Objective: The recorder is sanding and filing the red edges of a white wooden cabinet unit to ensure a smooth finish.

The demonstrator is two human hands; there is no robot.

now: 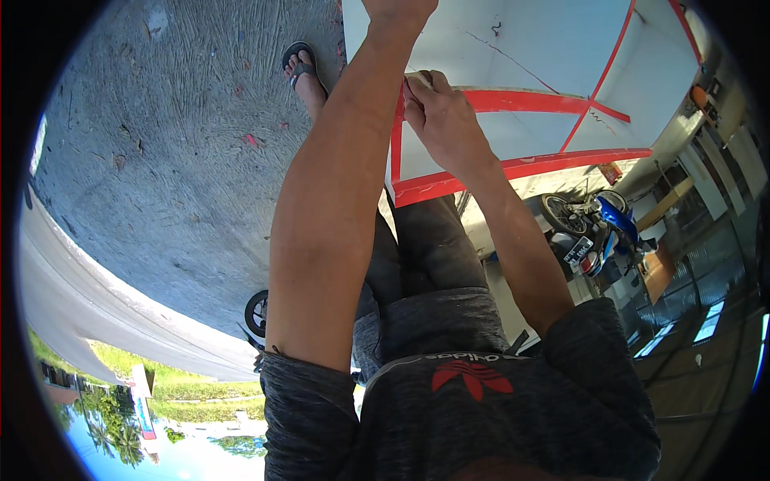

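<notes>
In front of me stands a white shelf unit (521,132) with red strips along its edges. My right hand (445,120) is at its near left corner, where two red strips (513,100) meet. The fingers there are curled and pinched together, with something small and pale at their tips that I cannot make out. My left arm stretches up along the unit's left side. Of my left hand (399,10) only the wrist and back show at the top edge of the picture, and its fingers are out of sight.
Rough grey concrete (176,144) lies to the left, with small red scraps on it. My foot in a dark flip-flop (303,68) is beside the unit. A blue motorcycle (613,216) is parked at the right, near boards (714,172). Another wheel (257,313) shows at lower left.
</notes>
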